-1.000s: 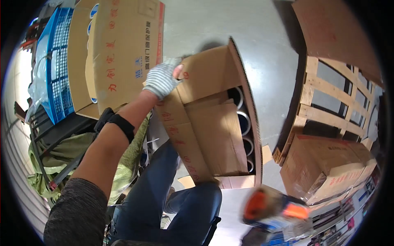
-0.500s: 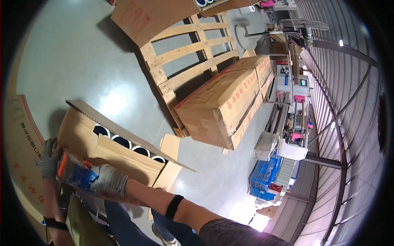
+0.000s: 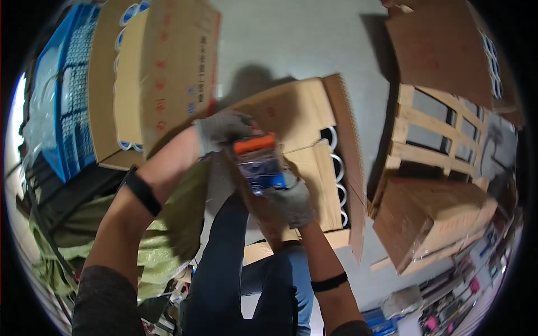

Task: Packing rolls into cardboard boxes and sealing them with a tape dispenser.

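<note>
A long cardboard box [image 3: 308, 120] is in front of me, with white-rimmed round tube ends [image 3: 340, 168] showing along its far right side. My right hand [image 3: 294, 201], in a grey glove, is closed around a tape dispenser [image 3: 260, 168] with blue and orange parts. The dispenser rests at the box's near edge. My left hand [image 3: 227, 131], also gloved, grips the box's near left corner, right beside the dispenser's orange end; its fingertips are partly hidden and blurred. A flap [image 3: 350, 151] stands raised along the box's right side.
Another open carton [image 3: 179, 73] with white-rimmed rolls stands at left, next to a blue crate [image 3: 75, 106]. On the right is a wooden pallet [image 3: 431, 126] with a closed carton [image 3: 431, 218] and a brown carton [image 3: 440, 50]. Green sacking [image 3: 168, 246] lies by my left arm.
My view has swung to the left, so the box and both hands now appear mid-picture. The tape dispenser stays in my right hand at the box's edge, with my left hand beside it.
</note>
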The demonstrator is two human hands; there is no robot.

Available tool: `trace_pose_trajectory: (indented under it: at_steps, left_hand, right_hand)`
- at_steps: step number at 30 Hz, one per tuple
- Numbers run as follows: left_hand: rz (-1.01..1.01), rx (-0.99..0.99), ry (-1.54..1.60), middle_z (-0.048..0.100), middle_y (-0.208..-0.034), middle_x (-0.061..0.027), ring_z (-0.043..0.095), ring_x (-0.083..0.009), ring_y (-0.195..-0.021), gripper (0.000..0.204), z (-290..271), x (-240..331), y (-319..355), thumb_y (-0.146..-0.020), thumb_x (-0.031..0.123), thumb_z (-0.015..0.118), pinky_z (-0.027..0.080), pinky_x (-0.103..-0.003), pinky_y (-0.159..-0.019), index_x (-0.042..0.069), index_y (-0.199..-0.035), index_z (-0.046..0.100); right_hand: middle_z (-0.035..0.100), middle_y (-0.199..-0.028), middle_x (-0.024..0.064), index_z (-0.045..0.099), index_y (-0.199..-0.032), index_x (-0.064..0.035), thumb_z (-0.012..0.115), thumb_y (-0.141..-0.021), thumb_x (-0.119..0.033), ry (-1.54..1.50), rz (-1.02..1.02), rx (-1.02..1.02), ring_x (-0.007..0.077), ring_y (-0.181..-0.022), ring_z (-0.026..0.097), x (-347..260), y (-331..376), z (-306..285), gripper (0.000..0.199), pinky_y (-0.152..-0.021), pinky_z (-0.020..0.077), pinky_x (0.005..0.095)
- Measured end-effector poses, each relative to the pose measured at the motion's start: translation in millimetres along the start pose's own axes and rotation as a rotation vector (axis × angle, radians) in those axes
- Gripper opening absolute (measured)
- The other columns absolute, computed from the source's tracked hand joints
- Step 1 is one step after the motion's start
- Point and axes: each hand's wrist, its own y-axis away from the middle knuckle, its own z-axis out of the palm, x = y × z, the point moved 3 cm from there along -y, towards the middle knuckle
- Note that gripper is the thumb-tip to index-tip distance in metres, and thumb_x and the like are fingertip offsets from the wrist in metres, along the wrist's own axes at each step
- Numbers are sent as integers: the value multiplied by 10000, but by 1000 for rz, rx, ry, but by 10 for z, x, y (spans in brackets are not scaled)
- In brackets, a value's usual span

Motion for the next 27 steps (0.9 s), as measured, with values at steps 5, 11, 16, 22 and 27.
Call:
trace_pose_trajectory:
  at_steps: [5,11,16,22,27]
  left_hand:
    - [-59,371,-172,649,-776,-43,621,-113,-722,68,-215,4,216,-810,79,631,512,-248,-641,33,-853,658]
    - [517,1073,-830,648,-730,-82,647,-178,-680,186,-1544,1145,208,-779,194,596,524,-348,-639,79,-900,679]
    - [67,1056,-1245,667,-793,-115,662,-268,-781,264,-2111,942,-811,-769,263,598,515,-415,-720,88,-949,679]
    - [78,598,-1382,669,-906,-154,635,-325,-918,342,-2142,-332,-1601,-774,313,616,484,-396,-827,102,-1038,665]
    - [-130,324,-1702,589,-1168,-175,554,-321,-1088,451,-2632,-719,-1398,-842,411,559,454,-398,-918,110,-1178,582]
  right_hand:
    - [658,-835,35,630,-958,-41,825,-658,-235,-160,42,92,88,-686,602,-373,-63,312,407,-610,509,254]
    - [640,-695,19,632,-869,-33,814,-680,-200,204,-20,253,82,-581,575,-286,81,441,311,-555,493,257]
    - [638,-695,32,600,-813,-45,798,-683,-158,154,110,290,113,-564,582,-9,-186,536,262,-543,484,261]
    - [643,-748,60,589,-860,-27,803,-674,-171,125,71,275,141,-620,616,-94,-332,571,318,-550,499,276]
    - [642,-782,66,588,-891,-26,803,-695,-217,-33,130,196,134,-649,606,-69,-324,651,348,-566,502,264]
